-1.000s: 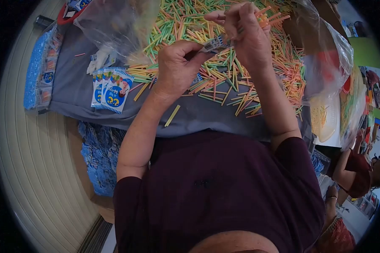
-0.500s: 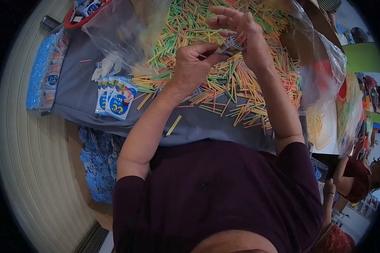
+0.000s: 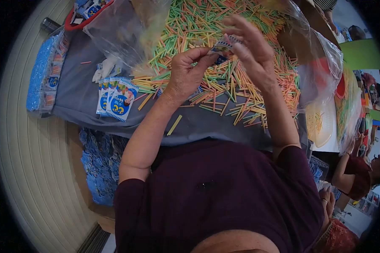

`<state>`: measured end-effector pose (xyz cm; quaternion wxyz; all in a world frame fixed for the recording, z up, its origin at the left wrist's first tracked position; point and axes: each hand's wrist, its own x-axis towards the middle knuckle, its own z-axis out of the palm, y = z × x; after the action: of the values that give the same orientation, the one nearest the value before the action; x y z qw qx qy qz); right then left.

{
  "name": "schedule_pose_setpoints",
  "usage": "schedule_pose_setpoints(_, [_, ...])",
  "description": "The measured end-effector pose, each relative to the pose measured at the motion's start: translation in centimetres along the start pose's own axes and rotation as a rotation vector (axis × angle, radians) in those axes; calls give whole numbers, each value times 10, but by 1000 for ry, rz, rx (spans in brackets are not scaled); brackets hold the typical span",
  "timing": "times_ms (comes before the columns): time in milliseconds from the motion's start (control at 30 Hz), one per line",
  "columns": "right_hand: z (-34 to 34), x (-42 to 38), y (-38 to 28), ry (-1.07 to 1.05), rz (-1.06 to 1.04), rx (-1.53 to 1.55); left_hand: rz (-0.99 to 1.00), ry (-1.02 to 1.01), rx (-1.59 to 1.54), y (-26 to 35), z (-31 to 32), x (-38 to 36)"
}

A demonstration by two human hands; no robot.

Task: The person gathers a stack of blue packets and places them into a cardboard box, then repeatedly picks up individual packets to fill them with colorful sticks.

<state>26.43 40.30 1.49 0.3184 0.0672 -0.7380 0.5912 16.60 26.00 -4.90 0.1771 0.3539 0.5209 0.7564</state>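
Note:
Between my two hands is a small blue-and-white packet (image 3: 224,45). My left hand (image 3: 188,72) pinches its lower left end between thumb and fingers. My right hand (image 3: 255,51) is at the packet's right side, its fingers spread and slightly blurred; whether they touch the packet is unclear. Beneath and behind both hands lies a large heap of thin green, yellow, orange and pink sticks (image 3: 190,25). Several flat blue-and-white packets (image 3: 120,101) overlap on the grey cloth (image 3: 80,84) left of my left forearm.
A clear bag of packets (image 3: 44,71) stands at the left edge, near a red-rimmed basket (image 3: 67,26). Two loose yellow sticks (image 3: 174,125) lie near the front edge. Below left, a box holds blue wrappers (image 3: 99,168). Another person (image 3: 350,177) is at the far right.
My right hand has moved slightly down, its fingers now lower and nearer the packet. My left hand has shifted a little left and down, still pinching the packet.

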Motion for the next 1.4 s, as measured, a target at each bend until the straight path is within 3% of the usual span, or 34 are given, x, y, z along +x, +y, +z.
schedule_pose_setpoints(33, [-2, 1, -1, -3, 2, 3, -16, 2, 56, 3, 0, -2])
schedule_pose_setpoints(100, [-16, 6, -3, -16, -148, -307, -30, -1, 116, 7, -1, -5])
schedule_pose_setpoints(133, [-22, 7, -2, -138, -217, -455, 10, -2, 156, 8, -1, -5])
schedule_pose_setpoints(267, [-10, -5, 4, -195, -257, -459, 67, -6, 204, 12, -2, -13])
schedule_pose_setpoints(333, [4, -7, -11, -42, -140, -365, 71, -1, 210, 13, -3, -19])
schedule_pose_setpoints(400, [9, -4, -17, -68, -163, -386, 124, -17, 239, 14, -4, -25])
schedule_pose_setpoints(467, [5, -3, -11, -228, -255, -463, 124, -50, 312, 17, -9, -30])
schedule_pose_setpoints(500, [2, 0, -11, -197, -277, -411, 131, -82, 380, 18, -11, -32])
schedule_pose_setpoints(567, [-12, -1, -4, 132, -107, -96, 75, -61, 389, 15, -14, -33])
schedule_pose_setpoints(633, [-39, 4, -8, 238, 7, -212, 15, -37, 399, 12, -16, -36])
schedule_pose_setpoints(700, [-49, 6, -5, 57, -464, -1304, -12, 26, 336, 9, -17, -35])
schedule_pose_setpoints(733, [-42, 0, -6, 55, -465, -1300, -13, 30, 337, 8, -16, -33])
schedule_pose_setpoints(800, [-19, -24, -10, -178, 72, -425, 43, -7, 318, 9, -15, -34])
schedule_pose_setpoints(833, [-13, -29, -10, -246, 205, -355, 24, 23, 335, 10, -13, -38])
schedule_pose_setpoints(900, [2, -34, -3, -118, 253, -190, 86, 20, 183, 17, -10, -43])
schedule_pose_setpoints(967, [10, -30, -4, -183, 272, -211, 118, 24, 245, 30, -17, -52])
schedule_pose_setpoints(1033, [15, -32, -1, -314, 268, -32, 157, 68, 306, 31, -24, -61])
schedule_pose_setpoints(1100, [36, -38, 2, -289, 294, 45, 114, 66, 339, 31, -39, -74])
schedule_pose_setpoints(1167, [56, -39, 2, -135, 265, 66, -41, 166, 215, 36, -47, -88])
schedule_pose_setpoints(1267, [61, -39, 2, -399, 368, 150, -77, 172, 264, 53, -48, -101])
schedule_pose_setpoints(1333, [68, -40, 3, -449, 251, 122, -90, 161, 340, 66, -55, -108])
schedule_pose_setpoints(1400, [72, -43, 9, -455, 13, -300, -82, 178, 455, 77, -72, -116])
